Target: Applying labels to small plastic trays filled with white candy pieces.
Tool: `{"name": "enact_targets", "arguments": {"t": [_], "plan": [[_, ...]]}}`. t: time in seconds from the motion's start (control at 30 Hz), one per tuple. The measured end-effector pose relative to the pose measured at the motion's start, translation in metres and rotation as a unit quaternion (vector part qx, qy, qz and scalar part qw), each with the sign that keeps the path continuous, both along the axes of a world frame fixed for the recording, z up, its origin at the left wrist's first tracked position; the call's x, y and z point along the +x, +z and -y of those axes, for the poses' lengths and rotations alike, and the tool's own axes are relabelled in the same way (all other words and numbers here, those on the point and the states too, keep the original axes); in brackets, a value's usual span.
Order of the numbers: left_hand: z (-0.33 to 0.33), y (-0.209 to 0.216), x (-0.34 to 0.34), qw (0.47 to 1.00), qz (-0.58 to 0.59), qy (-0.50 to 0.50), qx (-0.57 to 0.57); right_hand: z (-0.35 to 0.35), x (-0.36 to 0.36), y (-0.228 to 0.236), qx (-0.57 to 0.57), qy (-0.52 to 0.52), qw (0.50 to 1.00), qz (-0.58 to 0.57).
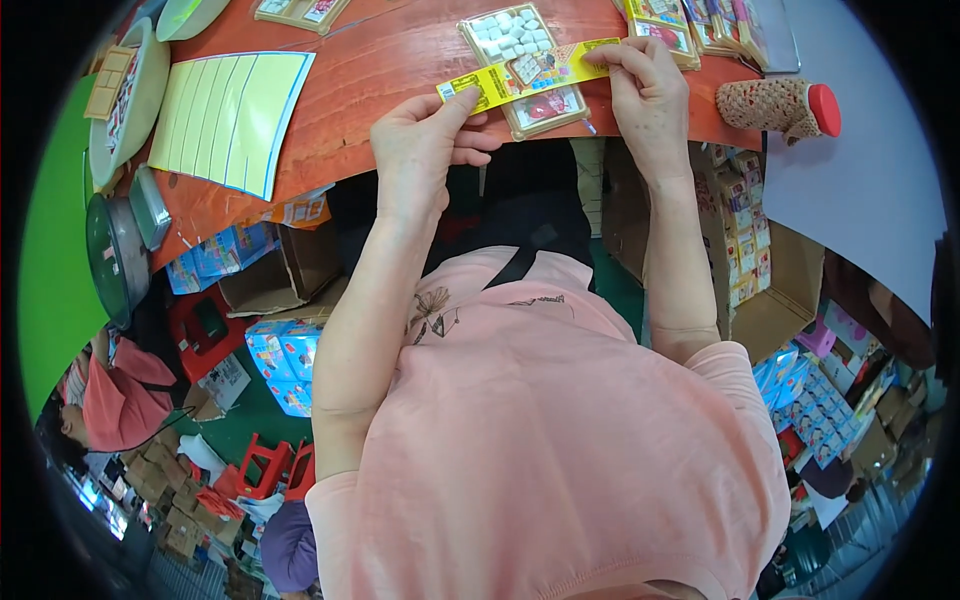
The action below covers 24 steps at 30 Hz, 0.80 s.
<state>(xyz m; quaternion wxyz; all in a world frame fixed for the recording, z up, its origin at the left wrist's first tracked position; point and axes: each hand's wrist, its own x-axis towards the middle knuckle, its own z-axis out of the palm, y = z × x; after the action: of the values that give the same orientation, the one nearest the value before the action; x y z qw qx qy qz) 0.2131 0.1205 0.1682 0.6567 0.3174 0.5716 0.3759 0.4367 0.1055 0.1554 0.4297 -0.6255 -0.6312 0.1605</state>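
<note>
Open red table (340,110) separates the lined sheet (232,122) from the left hand (425,145); 1 crochet-covered bottle (765,108) obstructs the right hand's (648,95) outer side.

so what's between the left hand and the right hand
A yellow printed strip, pinched by the left hand and right hand, crosses over a flat tray of white pieces in the head view.

Glossy strip (535,71), shiny plastic case (552,126), rough knitted bottle cover (760,108), matt cloth shirt (570,400)

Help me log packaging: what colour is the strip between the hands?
The strip is mostly yellow, with multicoloured print; best seen in the head view.
</note>
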Motion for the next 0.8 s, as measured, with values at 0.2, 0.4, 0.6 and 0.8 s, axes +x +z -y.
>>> {"name": "enact_targets", "arguments": {"t": [0.2,0.4,0.6,0.8], "plan": [[-0.004,0.000,0.008,1.000,-0.019,0.007,-0.013,-0.007,0.006,-0.010,0.015,0.003,0.999,0.034],[-0.007,0.000,0.010,0.998,-0.055,-0.004,-0.016,-0.014,0.010,-0.018,0.016,0.015,0.998,0.060],[0.001,-0.002,-0.001,0.991,-0.127,-0.032,-0.011,-0.005,0.006,-0.018,0.001,0.051,0.987,0.149],[0.050,-0.015,-0.021,0.984,-0.177,0.032,0.006,0.016,-0.013,-0.023,0.007,0.097,0.967,0.236]]}}
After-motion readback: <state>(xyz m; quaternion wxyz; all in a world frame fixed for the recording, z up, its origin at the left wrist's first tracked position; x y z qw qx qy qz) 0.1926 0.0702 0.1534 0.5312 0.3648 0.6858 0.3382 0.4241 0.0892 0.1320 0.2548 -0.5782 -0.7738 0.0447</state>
